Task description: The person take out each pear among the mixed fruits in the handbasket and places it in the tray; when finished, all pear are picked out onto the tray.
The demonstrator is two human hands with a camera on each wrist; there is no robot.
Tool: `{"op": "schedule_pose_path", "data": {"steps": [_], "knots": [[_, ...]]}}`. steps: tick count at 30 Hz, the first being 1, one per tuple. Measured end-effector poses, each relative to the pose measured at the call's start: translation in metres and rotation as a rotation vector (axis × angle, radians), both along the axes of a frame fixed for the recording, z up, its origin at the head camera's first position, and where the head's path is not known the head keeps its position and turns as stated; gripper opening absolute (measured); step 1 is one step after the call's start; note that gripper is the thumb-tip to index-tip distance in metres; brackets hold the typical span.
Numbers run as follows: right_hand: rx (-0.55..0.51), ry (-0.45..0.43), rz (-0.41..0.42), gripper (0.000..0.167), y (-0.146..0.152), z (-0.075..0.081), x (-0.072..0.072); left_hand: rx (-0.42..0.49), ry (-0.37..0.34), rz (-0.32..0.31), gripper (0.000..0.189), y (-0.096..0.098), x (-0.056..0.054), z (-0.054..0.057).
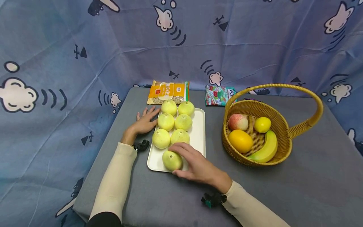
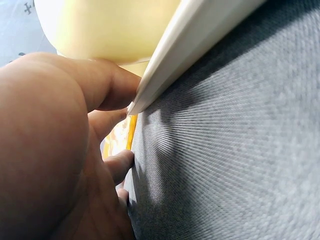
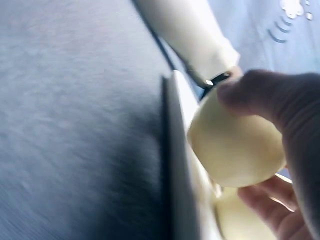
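My right hand (image 1: 195,162) grips a round yellow-green fruit (image 1: 172,160) between thumb and fingers, over the near end of a white tray (image 1: 199,126). In the right wrist view this fruit (image 3: 235,137) is held above the tray's edge. Several similar fruits (image 1: 165,122) stand in two columns on the tray, toward its left side and far end. My left hand (image 1: 146,121) rests at the tray's left edge, fingers spread toward the back. Its thumb (image 2: 117,85) lies against the tray rim (image 2: 165,55) in the left wrist view.
At right stands a wicker basket (image 1: 286,151) with a tall handle, holding a peach (image 1: 238,122), a lemon (image 1: 262,125), an orange-yellow fruit (image 1: 240,141) and a banana (image 1: 266,149). Behind the tray lie an orange grain packet (image 1: 168,91) and a green-red packet (image 1: 218,95).
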State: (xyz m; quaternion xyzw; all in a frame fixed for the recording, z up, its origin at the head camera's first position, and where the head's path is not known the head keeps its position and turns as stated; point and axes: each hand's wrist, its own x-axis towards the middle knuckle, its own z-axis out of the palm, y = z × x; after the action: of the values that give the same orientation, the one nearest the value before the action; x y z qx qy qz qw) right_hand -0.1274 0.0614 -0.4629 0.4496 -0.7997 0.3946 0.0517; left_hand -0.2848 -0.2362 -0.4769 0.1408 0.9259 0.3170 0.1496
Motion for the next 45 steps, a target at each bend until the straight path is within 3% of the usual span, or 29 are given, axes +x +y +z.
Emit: {"op": "schedule_pose_path", "data": {"steps": [12, 19, 26, 32, 35, 39, 42, 45], "knots": [[0.089, 0.08, -0.167, 0.076, -0.013, -0.008, 0.012, -0.009, 0.003, -0.002, 0.067, 0.001, 0.001, 0.003], [0.053, 0.127, -0.258, 0.08, -0.015, -0.011, 0.014, -0.022, -0.004, -0.006, 0.067, 0.002, -0.002, 0.0], [0.045, 0.118, -0.267, 0.078, -0.009, -0.009, 0.012, 0.001, -0.001, -0.018, 0.067, 0.005, -0.003, -0.001], [0.018, 0.046, -0.203, 0.072, 0.006, 0.006, 0.009, -0.003, 0.008, -0.041, 0.066, -0.007, -0.002, 0.003], [0.016, 0.022, -0.176, 0.064, 0.023, 0.019, 0.005, 0.003, 0.027, -0.05, 0.064, -0.021, 0.002, 0.015], [0.014, 0.075, -0.207, 0.057, 0.066, 0.049, -0.003, 0.0, 0.069, -0.018, 0.062, -0.043, 0.011, 0.042], [0.003, 0.183, -0.283, 0.052, 0.11, 0.084, -0.006, -0.048, 0.101, 0.027, 0.065, -0.061, 0.02, 0.074], [0.018, 0.317, -0.414, 0.038, 0.157, 0.126, -0.009, -0.109, 0.144, 0.065, 0.067, -0.08, 0.03, 0.117]]}}
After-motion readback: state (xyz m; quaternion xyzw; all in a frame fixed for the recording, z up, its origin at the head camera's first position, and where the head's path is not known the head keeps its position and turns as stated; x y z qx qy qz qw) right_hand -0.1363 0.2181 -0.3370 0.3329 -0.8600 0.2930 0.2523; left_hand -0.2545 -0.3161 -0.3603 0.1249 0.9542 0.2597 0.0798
